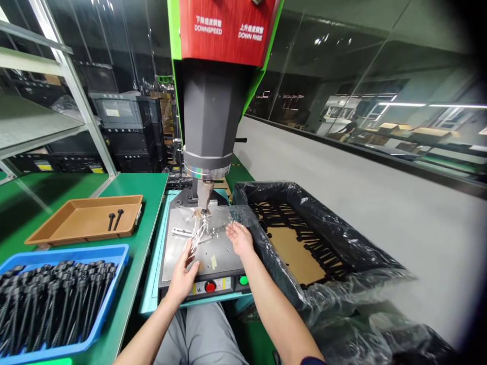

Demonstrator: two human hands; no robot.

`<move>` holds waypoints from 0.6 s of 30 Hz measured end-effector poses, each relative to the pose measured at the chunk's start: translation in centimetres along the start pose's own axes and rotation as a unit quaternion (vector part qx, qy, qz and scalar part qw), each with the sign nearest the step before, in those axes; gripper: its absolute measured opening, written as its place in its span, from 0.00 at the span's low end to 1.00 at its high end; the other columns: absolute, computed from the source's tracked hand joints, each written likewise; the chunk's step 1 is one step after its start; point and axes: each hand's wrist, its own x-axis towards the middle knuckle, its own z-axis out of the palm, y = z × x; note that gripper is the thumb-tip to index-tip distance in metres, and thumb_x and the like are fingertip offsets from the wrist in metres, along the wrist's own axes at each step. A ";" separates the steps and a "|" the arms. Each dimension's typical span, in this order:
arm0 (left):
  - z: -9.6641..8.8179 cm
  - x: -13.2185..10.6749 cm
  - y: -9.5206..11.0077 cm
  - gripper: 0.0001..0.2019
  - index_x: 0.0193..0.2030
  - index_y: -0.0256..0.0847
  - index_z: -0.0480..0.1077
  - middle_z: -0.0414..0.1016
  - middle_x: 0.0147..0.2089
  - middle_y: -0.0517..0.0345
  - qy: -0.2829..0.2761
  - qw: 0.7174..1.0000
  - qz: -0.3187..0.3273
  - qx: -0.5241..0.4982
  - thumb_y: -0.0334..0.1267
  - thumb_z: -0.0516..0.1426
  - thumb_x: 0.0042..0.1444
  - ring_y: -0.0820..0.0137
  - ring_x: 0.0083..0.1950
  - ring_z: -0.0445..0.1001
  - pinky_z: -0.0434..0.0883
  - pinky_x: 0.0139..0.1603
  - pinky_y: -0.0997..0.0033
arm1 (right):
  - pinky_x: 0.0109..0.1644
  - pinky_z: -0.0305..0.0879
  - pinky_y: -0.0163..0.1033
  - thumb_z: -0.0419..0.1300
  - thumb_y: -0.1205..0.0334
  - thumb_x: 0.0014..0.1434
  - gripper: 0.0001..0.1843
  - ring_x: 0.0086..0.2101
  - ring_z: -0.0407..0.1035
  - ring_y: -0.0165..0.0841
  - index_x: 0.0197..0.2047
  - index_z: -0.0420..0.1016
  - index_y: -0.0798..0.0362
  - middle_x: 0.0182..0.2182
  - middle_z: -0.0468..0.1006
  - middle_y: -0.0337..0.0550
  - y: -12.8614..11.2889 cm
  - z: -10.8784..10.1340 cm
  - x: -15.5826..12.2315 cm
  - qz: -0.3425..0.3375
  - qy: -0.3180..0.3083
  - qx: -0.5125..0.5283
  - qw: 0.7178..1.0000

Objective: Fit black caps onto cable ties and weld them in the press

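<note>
The left hand (183,276) was relaxed, its thumb spread away from the fingers and its fingertips at the lower edge of a clear, glossy material (199,234); contact could not be confirmed. The right hand (240,240) was likewise released, fingers extended and slightly curved, to the right of this material. Below and between the hands were a red button (210,287) and a green button (243,280) on the machine's front. At left, a blue tray (108,304) contained many slender black parts (57,294) with broader heads and ridged shafts. The clear material lay above the metal plate (226,261), directly below the machine's tool tip (205,191). It was transparent and colourless, with bright white streaks and creases; its outline was indistinct. A small dark piece (204,212) showed at the tip; whether they touched could not be determined. A brown tray (79,239) behind the blue one held two black parts. At right stood a container lined with black plastic (266,188), with brown board (297,253) inside. Stacked grey and black crates (122,112) occupied the background.
</note>
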 end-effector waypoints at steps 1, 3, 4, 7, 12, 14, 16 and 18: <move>-0.1 -0.2 -0.1 0.34 0.69 0.49 0.49 0.49 0.72 0.50 0.001 1.000 -0.003 -0.002 0.40 0.56 0.57 0.60 0.65 0.62 0.60 0.65 0.54 | 0.33 0.74 0.35 0.68 0.69 0.49 0.09 0.30 0.76 0.34 0.33 0.73 0.54 0.28 0.80 0.45 0.1 -0.1 -0.1 0.001 -0.002 0.000 1.000; -0.2 -0.5 -0.3 0.33 0.69 0.49 0.49 0.48 0.72 0.50 -0.001 1.000 -0.006 -0.009 0.40 0.56 0.57 0.60 0.65 0.61 0.59 0.65 0.54 | 0.33 0.74 0.35 0.69 0.68 0.49 0.09 0.30 0.76 0.34 0.33 0.73 0.54 0.28 0.80 0.44 0.4 -0.2 -0.2 0.002 -0.003 0.000 1.000; -0.3 -0.5 -0.4 0.33 0.69 0.49 0.49 0.47 0.72 0.51 -0.002 1.000 -0.005 -0.011 0.40 0.55 0.58 0.60 0.65 0.62 0.59 0.65 0.54 | 0.33 0.74 0.35 0.69 0.68 0.49 0.10 0.30 0.76 0.34 0.33 0.73 0.54 0.28 0.80 0.44 0.4 -0.2 -0.2 0.002 -0.003 0.001 1.000; -0.5 -0.4 -0.6 0.33 0.69 0.49 0.48 0.47 0.72 0.51 -0.005 1.000 0.001 -0.009 0.40 0.55 0.59 0.61 0.65 0.61 0.59 0.65 0.56 | 0.34 0.74 0.35 0.69 0.68 0.49 0.10 0.30 0.76 0.34 0.33 0.73 0.54 0.28 0.80 0.44 0.6 -0.3 -0.1 0.001 -0.005 0.003 1.000; -0.6 -0.1 -0.2 0.33 0.70 0.50 0.46 0.46 0.72 0.51 -0.002 1.000 0.003 -0.002 0.41 0.54 0.60 0.63 0.66 0.61 0.59 0.65 0.58 | 0.34 0.74 0.36 0.69 0.68 0.50 0.09 0.30 0.76 0.34 0.33 0.73 0.54 0.28 0.80 0.44 0.6 0.1 0.4 0.002 -0.011 0.009 1.000; -0.6 0.2 0.2 0.33 0.70 0.50 0.45 0.47 0.72 0.51 0.000 1.000 0.005 -0.003 0.41 0.54 0.60 0.63 0.65 0.61 0.59 0.65 0.58 | 0.34 0.74 0.35 0.68 0.68 0.51 0.08 0.30 0.76 0.34 0.33 0.73 0.54 0.28 0.80 0.44 0.5 0.4 0.6 0.001 -0.011 0.013 1.000; -0.6 0.4 0.5 0.33 0.70 0.50 0.46 0.48 0.72 0.50 0.003 1.000 0.004 -0.007 0.41 0.54 0.59 0.62 0.65 0.61 0.59 0.65 0.57 | 0.35 0.74 0.35 0.67 0.69 0.52 0.07 0.30 0.76 0.33 0.33 0.73 0.54 0.28 0.80 0.44 0.4 0.7 0.9 0.000 -0.012 0.017 1.000; -0.5 0.5 0.6 0.33 0.70 0.50 0.46 0.49 0.72 0.50 0.007 1.000 0.002 -0.013 0.42 0.55 0.59 0.62 0.65 0.61 0.59 0.65 0.56 | 0.34 0.74 0.35 0.67 0.69 0.52 0.07 0.30 0.76 0.33 0.33 0.73 0.54 0.28 0.81 0.44 0.4 0.9 1.1 0.000 -0.011 0.018 1.000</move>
